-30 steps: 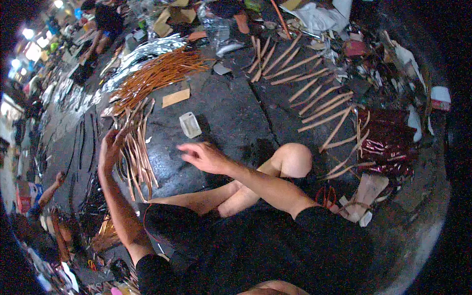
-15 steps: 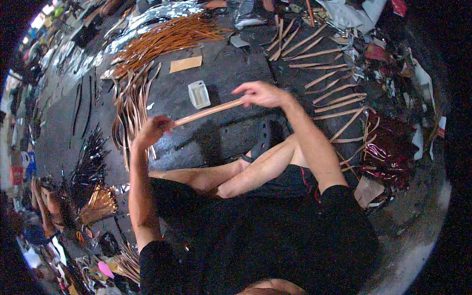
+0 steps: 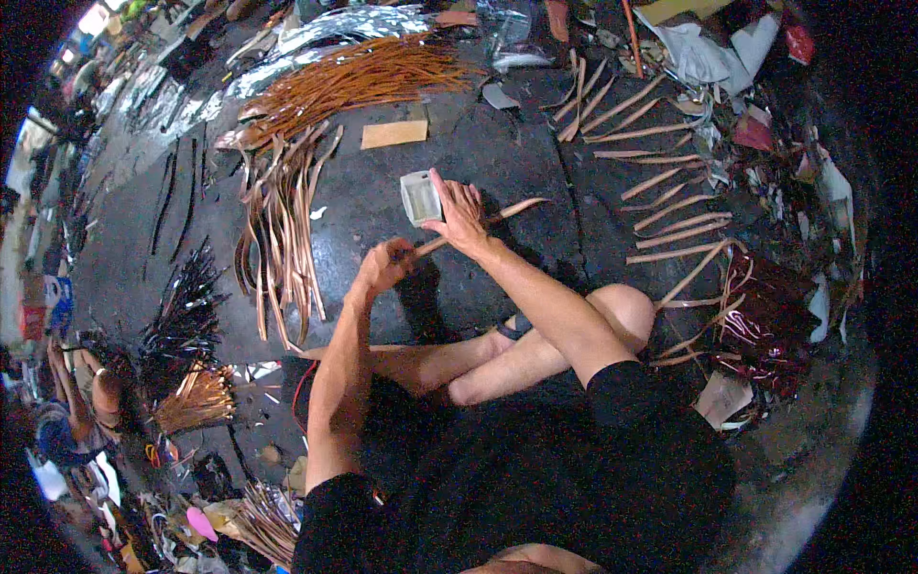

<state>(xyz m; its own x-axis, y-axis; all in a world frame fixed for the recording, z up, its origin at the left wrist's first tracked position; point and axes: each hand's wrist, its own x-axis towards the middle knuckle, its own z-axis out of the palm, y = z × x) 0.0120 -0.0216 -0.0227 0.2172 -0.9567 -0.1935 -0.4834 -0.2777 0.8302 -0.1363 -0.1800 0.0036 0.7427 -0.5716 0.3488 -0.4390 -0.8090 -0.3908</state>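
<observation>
No legible text, numbers or signs in the head view. Nothing readable on strip (image 3: 517, 209), tub (image 3: 410, 199) or card (image 3: 394, 134). Red box (image 3: 32, 322) and blue packet (image 3: 58, 297), far left: too small, blurred.

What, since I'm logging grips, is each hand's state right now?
Left hand: closed on a tan strip.
Right hand: open, over the strip, beside the white box; contact can't be told.

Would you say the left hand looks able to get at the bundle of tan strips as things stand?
Probably yes: nothing visible stands between the left hand and the bundle of tan strips, though the hand seems to hold a single strip.
</observation>
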